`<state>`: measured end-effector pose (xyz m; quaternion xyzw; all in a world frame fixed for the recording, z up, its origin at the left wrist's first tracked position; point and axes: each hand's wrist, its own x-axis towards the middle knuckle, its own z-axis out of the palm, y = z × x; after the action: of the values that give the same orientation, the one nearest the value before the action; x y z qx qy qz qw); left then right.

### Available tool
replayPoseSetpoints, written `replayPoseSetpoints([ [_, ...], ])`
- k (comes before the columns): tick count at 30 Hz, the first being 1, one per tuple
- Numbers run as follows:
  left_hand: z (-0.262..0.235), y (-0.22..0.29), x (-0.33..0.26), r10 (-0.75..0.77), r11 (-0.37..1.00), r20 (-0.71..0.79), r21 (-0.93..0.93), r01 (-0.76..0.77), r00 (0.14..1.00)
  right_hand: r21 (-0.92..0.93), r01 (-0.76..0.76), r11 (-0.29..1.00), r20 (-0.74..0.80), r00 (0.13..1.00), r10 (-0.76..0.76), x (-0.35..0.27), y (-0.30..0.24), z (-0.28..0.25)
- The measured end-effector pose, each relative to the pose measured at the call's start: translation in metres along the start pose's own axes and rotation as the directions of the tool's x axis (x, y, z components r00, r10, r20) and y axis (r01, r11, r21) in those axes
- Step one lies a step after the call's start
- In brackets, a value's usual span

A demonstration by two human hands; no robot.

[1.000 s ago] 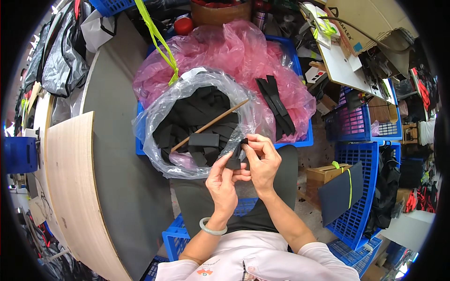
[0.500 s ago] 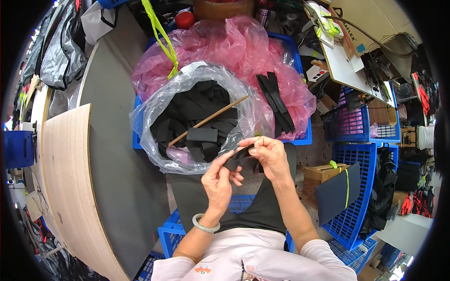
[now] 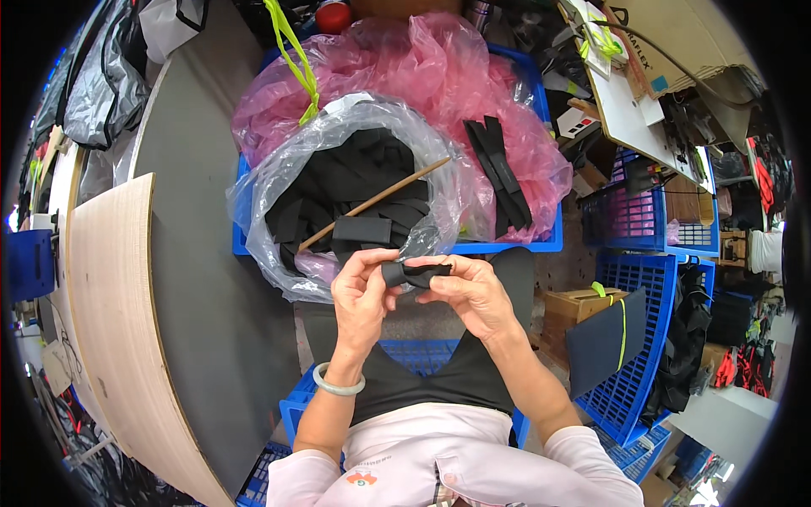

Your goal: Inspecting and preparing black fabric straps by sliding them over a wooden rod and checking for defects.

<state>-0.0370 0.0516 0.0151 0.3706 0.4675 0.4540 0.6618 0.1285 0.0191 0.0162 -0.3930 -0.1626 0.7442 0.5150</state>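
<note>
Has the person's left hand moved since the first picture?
Yes: the left hand has shifted to the person's left, judged against the wooden stick lying across the clear plastic bag.

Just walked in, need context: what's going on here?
A person holds a folded black strip between the fingers of the left hand and the right hand, above the lap. Beyond it, an open clear bag holds more black pieces, with a wooden stick lying across it. Other dark strips lie to the right on pink plastic.
</note>
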Motion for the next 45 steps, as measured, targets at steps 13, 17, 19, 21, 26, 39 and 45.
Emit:
replayPoseSetpoints([
  [13, -0.005, 0.000, 0.013, -0.250, 0.649, 0.155, -0.705, 0.285, 0.956, -0.870, 0.151, 0.469, 0.106, 0.987, -0.121, -0.008, 0.034, 0.014],
  [17, 0.003, 0.003, 0.011, -0.147, 0.855, 0.223, -0.462, 0.237, 0.964, -0.830, 0.234, 0.507, 0.192, 0.972, -0.135, -0.009, 0.038, 0.014],
  [19, 0.001, 0.002, 0.008, -0.118, 0.844, 0.401, -0.441, 0.304, 0.908, -0.246, -0.192, 0.950, 0.261, 0.931, 0.256, -0.009, 0.038, 0.014],
  [21, 0.003, -0.001, 0.005, -0.134, 0.861, 0.469, -0.381, 0.337, 0.873, 0.262, -0.485, 0.834, 0.392, 0.844, 0.367, -0.014, 0.043, 0.021],
  [26, -0.004, -0.007, 0.006, -0.549, 0.626, 0.414, -0.372, 0.686, 0.726, -0.399, -0.224, 0.889, 0.327, 0.871, 0.367, 0.020, 0.035, 0.006],
  [39, 0.002, -0.025, 0.013, -0.257, 0.734, 0.572, -0.408, 0.542, 0.779, 0.135, -0.654, 0.744, 0.451, 0.709, 0.542, 0.013, 0.055, -0.016],
  [45, 0.002, -0.011, 0.021, -0.117, 0.757, 0.247, -0.605, 0.247, 0.962, 0.268, -0.472, 0.840, 0.314, 0.867, 0.387, 0.007, 0.037, 0.012],
])
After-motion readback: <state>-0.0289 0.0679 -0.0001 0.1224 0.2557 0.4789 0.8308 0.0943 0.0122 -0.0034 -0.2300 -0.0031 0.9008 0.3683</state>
